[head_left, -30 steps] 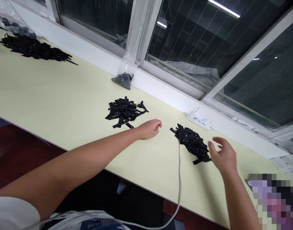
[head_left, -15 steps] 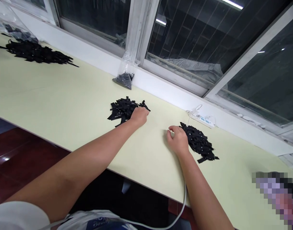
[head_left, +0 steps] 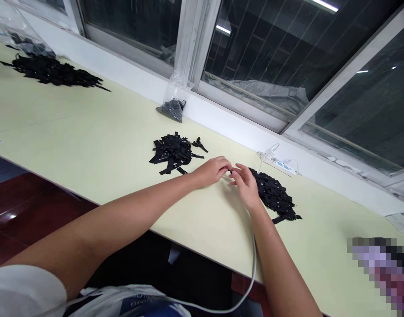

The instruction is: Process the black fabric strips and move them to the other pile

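Observation:
Over the pale tabletop my left hand (head_left: 212, 171) and my right hand (head_left: 247, 186) meet at the fingertips. Between them shows a small black strip (head_left: 230, 172), mostly hidden by the fingers. Both hands pinch it, the left from one side and the right with thumb and fingers from the other. A heap of short black fabric strips (head_left: 173, 152) with small pale spots lies left of my left hand, and a little cluster of strips (head_left: 199, 144) lies at its right. Beside my right wrist spreads a second heap of black strips (head_left: 276, 193).
Against the wall stands a clear bag of dark pieces (head_left: 171, 109). Farther left lie a larger black heap (head_left: 56, 72) and another plastic bag (head_left: 30, 42). A power strip (head_left: 283, 166) sits by the wall. A white cable (head_left: 253, 259) hangs over the table's front edge.
My left hand has moved right, from the left heap to my right hand, bringing a black strip. My right hand's fingers have closed on that strip.

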{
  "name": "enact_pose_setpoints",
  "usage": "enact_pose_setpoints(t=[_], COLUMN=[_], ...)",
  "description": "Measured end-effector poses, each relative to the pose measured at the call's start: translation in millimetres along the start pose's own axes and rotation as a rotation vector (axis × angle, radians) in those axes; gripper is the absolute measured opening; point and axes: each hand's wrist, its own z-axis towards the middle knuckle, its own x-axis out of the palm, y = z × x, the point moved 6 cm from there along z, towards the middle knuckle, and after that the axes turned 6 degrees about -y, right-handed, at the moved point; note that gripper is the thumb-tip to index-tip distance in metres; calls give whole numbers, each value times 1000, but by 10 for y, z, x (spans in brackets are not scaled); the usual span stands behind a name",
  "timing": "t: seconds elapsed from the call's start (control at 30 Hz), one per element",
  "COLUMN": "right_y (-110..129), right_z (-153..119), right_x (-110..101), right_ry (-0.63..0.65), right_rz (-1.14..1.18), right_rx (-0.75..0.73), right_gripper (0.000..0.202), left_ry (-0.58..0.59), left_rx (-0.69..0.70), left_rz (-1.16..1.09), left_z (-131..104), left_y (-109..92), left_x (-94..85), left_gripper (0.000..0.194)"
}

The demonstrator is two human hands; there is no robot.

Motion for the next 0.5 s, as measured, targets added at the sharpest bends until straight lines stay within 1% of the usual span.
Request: enact_pose_setpoints(t=[0.07, 0.1, 0.17, 0.23, 0.3, 0.43, 0.5], right_y=[-50, -71, -112, -145, -161, -159, -164], right_z=[10, 17, 31, 36, 27, -7, -8], right_x=[72, 90, 93, 82, 85, 133, 128], right_ry=[70, 80, 64, 38, 38, 103, 90], right_rz=[133, 164, 191, 199, 203, 216, 212], right_rx=[77, 103, 149, 200, 244, 281, 274], right_gripper=[45, 43, 43, 46, 49, 51, 50], left_ry=[29, 34, 27, 8, -8, -10, -15], left_rx=[12, 17, 10, -23, -66, -131, -163], left_rz=[-49, -58, -61, -70, -104, -196, -217], left_z=[-23, -28, -30, -28, -29, -44, -49], left_y=[-71, -89, -97, -85, -78, -75, -46], left_x=[57, 66, 53, 28, 18, 57, 79], left_gripper=[20, 19, 17, 14, 13, 10, 10])
